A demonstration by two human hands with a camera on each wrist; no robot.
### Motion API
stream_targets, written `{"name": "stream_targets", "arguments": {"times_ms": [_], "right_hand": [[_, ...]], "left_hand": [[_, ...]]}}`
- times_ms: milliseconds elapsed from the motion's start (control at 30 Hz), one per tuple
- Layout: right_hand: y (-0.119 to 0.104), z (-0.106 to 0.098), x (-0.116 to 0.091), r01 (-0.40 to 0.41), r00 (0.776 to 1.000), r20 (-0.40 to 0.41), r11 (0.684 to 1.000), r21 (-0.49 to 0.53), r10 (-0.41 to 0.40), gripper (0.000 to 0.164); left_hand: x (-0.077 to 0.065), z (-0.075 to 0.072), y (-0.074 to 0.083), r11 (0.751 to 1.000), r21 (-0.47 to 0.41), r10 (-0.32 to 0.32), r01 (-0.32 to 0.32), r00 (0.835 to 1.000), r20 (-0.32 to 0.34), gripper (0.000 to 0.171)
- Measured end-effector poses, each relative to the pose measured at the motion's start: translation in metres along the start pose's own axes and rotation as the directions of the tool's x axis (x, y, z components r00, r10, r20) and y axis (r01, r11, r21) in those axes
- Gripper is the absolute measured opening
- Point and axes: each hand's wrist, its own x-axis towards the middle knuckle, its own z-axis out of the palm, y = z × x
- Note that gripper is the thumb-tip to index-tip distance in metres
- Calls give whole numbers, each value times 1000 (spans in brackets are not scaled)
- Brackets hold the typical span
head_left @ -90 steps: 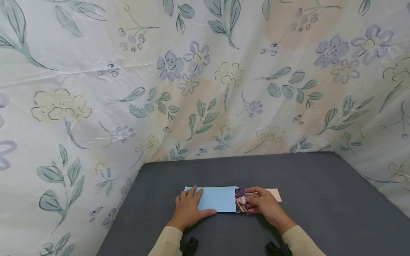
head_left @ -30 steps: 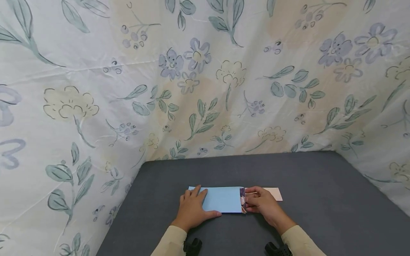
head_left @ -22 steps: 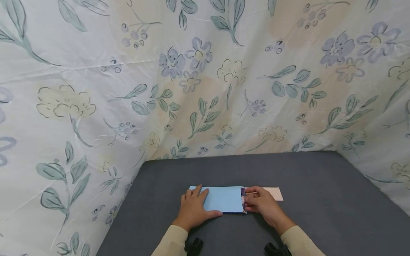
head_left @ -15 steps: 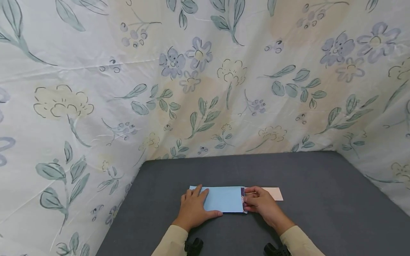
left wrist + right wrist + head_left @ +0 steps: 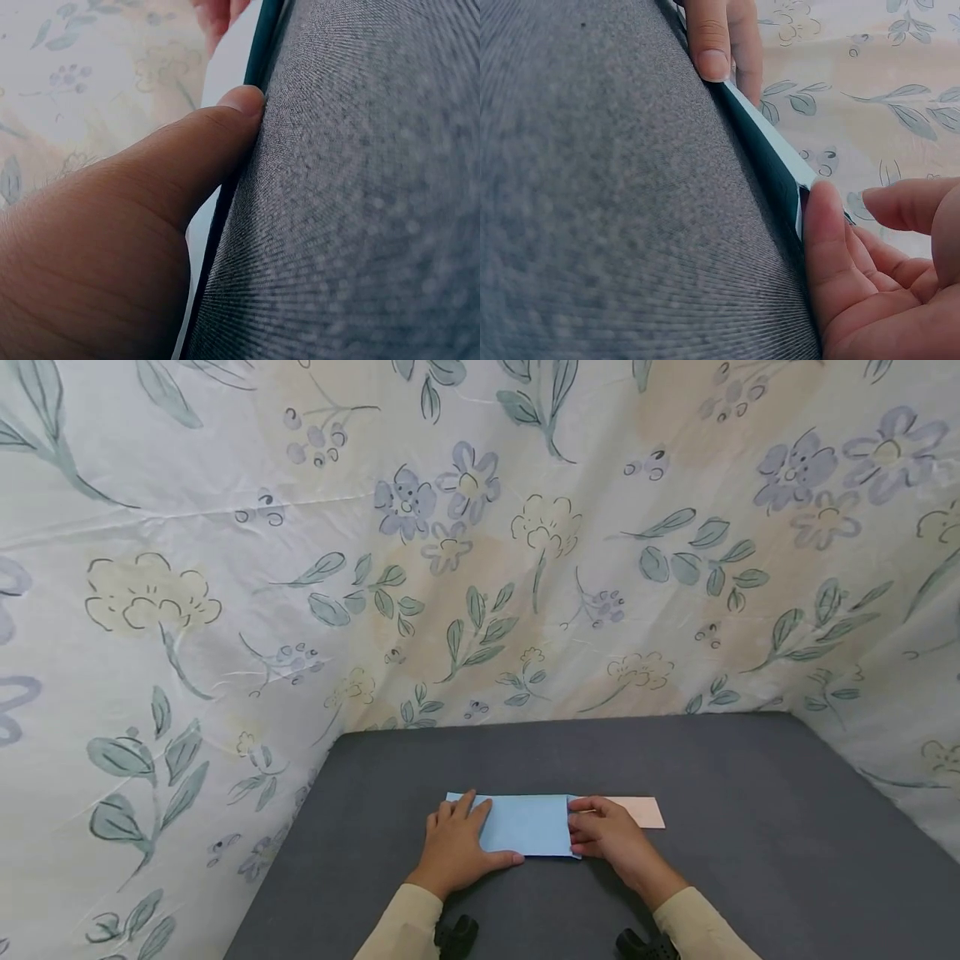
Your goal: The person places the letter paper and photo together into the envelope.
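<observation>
A light blue envelope lies flat on the dark grey table, its open end to the right. My left hand rests on its left part with fingers spread, and its thumb lies along the near edge. My right hand is at the open end. In the right wrist view its fingertips touch the parted mouth of the envelope, with a gap between the digits. The photo seen earlier is hidden in the head view; a dark sliver shows at the mouth in the right wrist view.
A peach card lies behind my right hand, partly covered by it. The grey table extends around the envelope. A floral cloth hangs behind and beside the table. Black devices sit on both wrists.
The photo's visible strip at the envelope's right end has narrowed and vanished in the head view. The envelope and left hand have shifted slightly right; the right hand stays nearly in place.
</observation>
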Motion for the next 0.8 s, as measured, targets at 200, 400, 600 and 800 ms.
{"name": "stream_targets", "arguments": {"times_ms": [200, 400, 600, 800], "right_hand": [[-1, 1, -1, -6, 1000, 14, 1000, -5, 6, 46], [-1, 2, -2, -17, 1000, 17, 1000, -2, 17, 45], [1, -1, -4, 9, 1000, 20, 1000, -1, -9, 47], [1, -9, -5, 22, 999, -45, 1000, -13, -22, 41]], "left_hand": [[0, 0, -2, 1000, 13, -1, 1, 1000, 5, 114], [-2, 0, -2, 1000, 3, 2, -2, 1000, 4, 114], [-2, 2, -4, 1000, 13, 5, -5, 1000, -8, 115], [-5, 3, -7, 1000, -3, 9, -9, 1000, -15, 115]]}}
